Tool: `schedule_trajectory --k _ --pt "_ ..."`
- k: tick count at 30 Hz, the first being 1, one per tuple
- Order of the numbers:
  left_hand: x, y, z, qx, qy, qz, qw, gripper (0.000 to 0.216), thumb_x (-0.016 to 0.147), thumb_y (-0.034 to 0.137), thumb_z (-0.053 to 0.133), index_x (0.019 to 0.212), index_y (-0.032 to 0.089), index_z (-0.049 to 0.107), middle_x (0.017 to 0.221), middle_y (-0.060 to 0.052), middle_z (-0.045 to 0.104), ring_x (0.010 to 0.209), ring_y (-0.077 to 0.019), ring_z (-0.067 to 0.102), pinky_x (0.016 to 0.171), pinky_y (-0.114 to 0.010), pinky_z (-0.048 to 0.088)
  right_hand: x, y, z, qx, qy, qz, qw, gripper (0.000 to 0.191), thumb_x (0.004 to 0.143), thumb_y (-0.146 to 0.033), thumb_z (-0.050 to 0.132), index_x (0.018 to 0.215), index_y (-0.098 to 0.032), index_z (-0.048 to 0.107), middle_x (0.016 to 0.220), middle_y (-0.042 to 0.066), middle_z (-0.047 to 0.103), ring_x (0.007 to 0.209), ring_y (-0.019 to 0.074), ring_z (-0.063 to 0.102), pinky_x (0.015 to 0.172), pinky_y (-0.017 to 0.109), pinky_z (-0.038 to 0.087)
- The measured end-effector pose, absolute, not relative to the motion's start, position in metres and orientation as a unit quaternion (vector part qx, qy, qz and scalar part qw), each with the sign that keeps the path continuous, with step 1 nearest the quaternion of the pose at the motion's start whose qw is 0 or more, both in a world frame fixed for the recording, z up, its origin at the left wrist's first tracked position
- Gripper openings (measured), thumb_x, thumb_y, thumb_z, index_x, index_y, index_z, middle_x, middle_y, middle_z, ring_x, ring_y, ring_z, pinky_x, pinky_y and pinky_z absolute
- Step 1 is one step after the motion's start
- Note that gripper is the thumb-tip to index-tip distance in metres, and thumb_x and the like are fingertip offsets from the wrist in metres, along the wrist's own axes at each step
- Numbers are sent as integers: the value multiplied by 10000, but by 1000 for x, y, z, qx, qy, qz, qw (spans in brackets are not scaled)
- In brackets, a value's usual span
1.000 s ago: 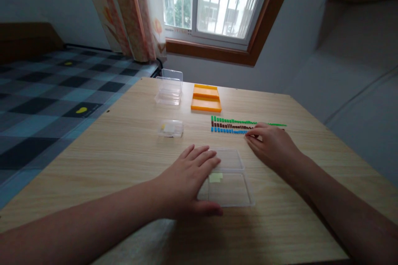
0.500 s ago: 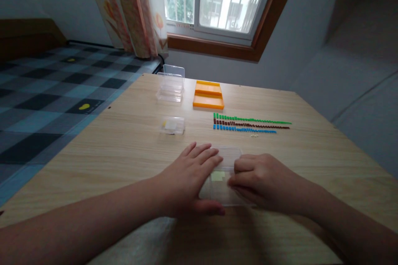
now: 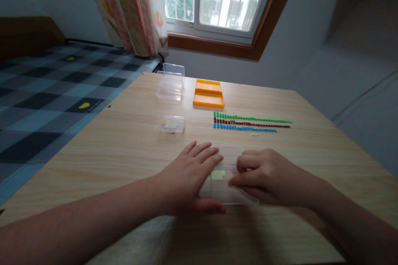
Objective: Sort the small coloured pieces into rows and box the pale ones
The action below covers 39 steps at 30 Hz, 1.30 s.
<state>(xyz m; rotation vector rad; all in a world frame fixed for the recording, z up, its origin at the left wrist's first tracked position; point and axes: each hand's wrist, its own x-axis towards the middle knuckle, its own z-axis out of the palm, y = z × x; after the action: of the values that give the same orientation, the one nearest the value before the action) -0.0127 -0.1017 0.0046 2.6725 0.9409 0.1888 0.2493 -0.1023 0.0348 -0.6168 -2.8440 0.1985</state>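
Note:
A flat clear plastic box (image 3: pixel 228 161) with a pale yellow label lies on the wooden table (image 3: pixel 130 149) in front of me. My left hand (image 3: pixel 189 178) rests flat on the box's left side, fingers stretched out and thumb along the near edge. My right hand (image 3: pixel 264 176) lies over the box's right side with fingers curled, fingertips near the label; I cannot make out what they pinch. Beyond the box run three rows of small pieces: green (image 3: pixel 251 118), brown (image 3: pixel 248 124) and blue (image 3: pixel 242 128).
An orange tray (image 3: pixel 208 93) and a stack of clear boxes (image 3: pixel 170 85) stand at the far side. A small clear box (image 3: pixel 173 124) sits left of the rows. A few tiny white pieces (image 3: pixel 255 134) lie near the blue row. A checkered bed is to the left.
My right hand left the blue row and came back onto the clear box's right side, fingers curled. The left hand stayed flat on the box.

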Motion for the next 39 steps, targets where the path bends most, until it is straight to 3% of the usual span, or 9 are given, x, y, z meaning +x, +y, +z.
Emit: schedule_trajectory --k 11,20,31,39 --pt "-12 -101 5 931 328 63 148 1002 763 788 710 1503 162 457 1605 -201 408 1502 -428 325 1240 -640 190 248 -102 27 -216 -969 44 113 238 1006 -235 502 1030 -242 739 787 9 567 695 133 435 657 292 267" --pt "-13 -102 3 931 328 72 147 998 756 795 711 1492 166 467 1592 -198 428 1497 -426 336 1243 -637 178 247 -102 24 -222 -969 61 88 248 986 -224 486 927 -217 727 779 14 571 693 134 433 664 293 271" --pt "-13 -102 2 931 326 77 143 985 765 785 712 1492 168 466 1592 -200 427 1501 -419 334 1248 -623 174 247 -102 21 -216 -967 54 123 234 999 -214 503 1016 -222 736 776 9 571 688 130 433 657 284 271" --pt "-13 -102 1 932 325 79 141 990 762 801 701 1491 176 464 1588 -194 437 1499 -414 337 1247 -617 176 245 -102 18 -208 -972 60 96 251 1008 -230 473 984 -228 723 783 5 582 704 134 444 669 296 281"
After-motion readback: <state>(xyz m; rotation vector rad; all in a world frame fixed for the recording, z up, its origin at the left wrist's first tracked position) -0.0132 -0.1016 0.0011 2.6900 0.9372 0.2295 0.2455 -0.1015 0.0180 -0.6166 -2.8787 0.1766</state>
